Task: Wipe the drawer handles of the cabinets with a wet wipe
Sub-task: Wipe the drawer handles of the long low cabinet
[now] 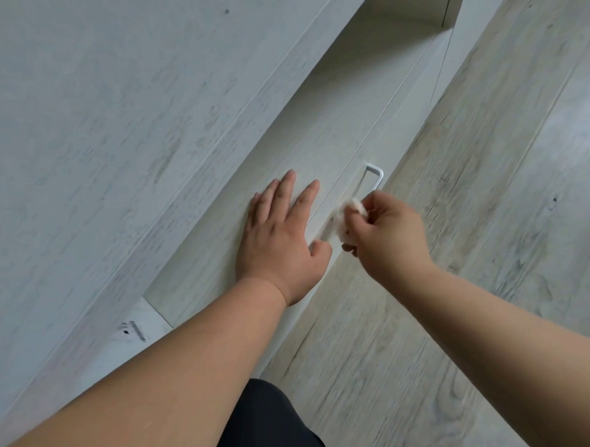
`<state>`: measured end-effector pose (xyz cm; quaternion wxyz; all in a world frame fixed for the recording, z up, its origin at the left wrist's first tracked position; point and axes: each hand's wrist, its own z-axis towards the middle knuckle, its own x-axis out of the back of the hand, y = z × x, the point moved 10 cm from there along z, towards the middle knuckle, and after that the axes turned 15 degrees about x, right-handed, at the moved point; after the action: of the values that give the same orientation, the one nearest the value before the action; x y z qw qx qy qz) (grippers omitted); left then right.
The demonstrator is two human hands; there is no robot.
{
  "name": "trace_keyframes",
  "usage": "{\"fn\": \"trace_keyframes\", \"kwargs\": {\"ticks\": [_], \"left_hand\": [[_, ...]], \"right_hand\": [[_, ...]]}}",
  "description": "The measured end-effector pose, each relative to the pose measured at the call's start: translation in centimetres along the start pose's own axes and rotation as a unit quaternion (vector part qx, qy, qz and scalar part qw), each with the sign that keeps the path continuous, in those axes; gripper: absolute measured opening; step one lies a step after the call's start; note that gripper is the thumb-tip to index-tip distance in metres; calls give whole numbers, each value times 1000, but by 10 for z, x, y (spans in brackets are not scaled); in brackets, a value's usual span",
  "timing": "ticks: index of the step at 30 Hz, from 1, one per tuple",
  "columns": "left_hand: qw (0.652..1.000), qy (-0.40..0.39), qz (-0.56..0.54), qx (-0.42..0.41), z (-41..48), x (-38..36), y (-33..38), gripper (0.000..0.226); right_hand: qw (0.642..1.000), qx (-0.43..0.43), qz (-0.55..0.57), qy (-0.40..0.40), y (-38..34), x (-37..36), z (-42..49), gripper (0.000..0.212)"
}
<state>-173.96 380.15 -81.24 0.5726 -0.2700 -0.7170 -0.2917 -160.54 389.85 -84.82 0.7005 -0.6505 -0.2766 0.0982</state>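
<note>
Head view: handle [374, 178] half-hidden behind wipe [348, 218]

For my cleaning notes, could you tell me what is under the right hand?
A white wet wipe bunched in the right hand, pressed on the drawer handle. The handle's lower part is covered.

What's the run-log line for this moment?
left hand: flat on drawer front | right hand: wet wipe on handle | step: wiping

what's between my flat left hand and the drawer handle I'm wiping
In the head view, only bare drawer front and the thin seam between two fronts separate the left hand from the handle. The right hand holds the wet wipe on the handle.
</note>
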Motion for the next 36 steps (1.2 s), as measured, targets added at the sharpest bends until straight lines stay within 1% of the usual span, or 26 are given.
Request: {"fn": "trace_keyframes", "kwargs": {"ticks": [1, 2, 4, 5, 6, 8, 10, 13, 15, 18, 20, 23, 26, 29, 33, 36], "left_hand": [[1000, -2, 1, 0, 0, 0, 0, 86], [1000, -1, 1, 0, 0, 0, 0, 86], [1000, 2, 3, 1, 0, 0, -1, 86], [1000, 2, 4, 2, 0, 0, -1, 87], [1000, 2, 4, 2, 0, 0, -1, 87], [1000, 4, 2, 0, 0, -1, -1, 88], [1000, 6, 1, 0, 0, -1, -1, 88], [1000, 5, 4, 0, 0, -2, -2, 88], [1000, 8, 6, 0, 0, -1, -2, 89], [1000, 17, 2, -4, 1, -1, -2, 87], [1000, 23, 3, -3, 1, -1, -2, 86], [1000, 23, 7, -3, 0, -1, -2, 85], [1000, 23, 8, -2, 0, 1, 0, 87], [1000, 20, 6, -1, 0, 1, 0, 90], [1000, 19, 8, 2, 0, 0, -1, 89], [1000, 18, 10, 3, 0, -1, -1, 89]], "right_hand": [[1000, -8, 15, 7, 1, -1, -2, 23], [1000, 3, 8, 2, -2, -4, -5, 23], [999, 34, -24, -29, -8, -12, -11, 23], [998, 33, -32, -36, -8, -13, -11, 23], [999, 24, -33, -31, -7, -11, -7, 25], [1000, -5, -25, 2, -3, 0, 3, 24], [1000, -13, -21, 16, -3, 3, 7, 23], [1000, 7, -12, -13, -7, -9, -4, 29], [1000, 12, -10, -20, -6, -12, -8, 29], [998, 42, -32, -24, -9, -12, -7, 25], [993, 76, -76, -43, -12, -17, -8, 24], [992, 78, -83, -58, -10, -20, -9, 22], [998, 43, -33, -35, -5, -16, -6, 21], [1000, 17, 13, -3, 0, -10, -5, 25], [1000, 12, -9, 3, 4, -5, 5, 28], [996, 61, -68, -3, 0, -2, 9, 26]]}}
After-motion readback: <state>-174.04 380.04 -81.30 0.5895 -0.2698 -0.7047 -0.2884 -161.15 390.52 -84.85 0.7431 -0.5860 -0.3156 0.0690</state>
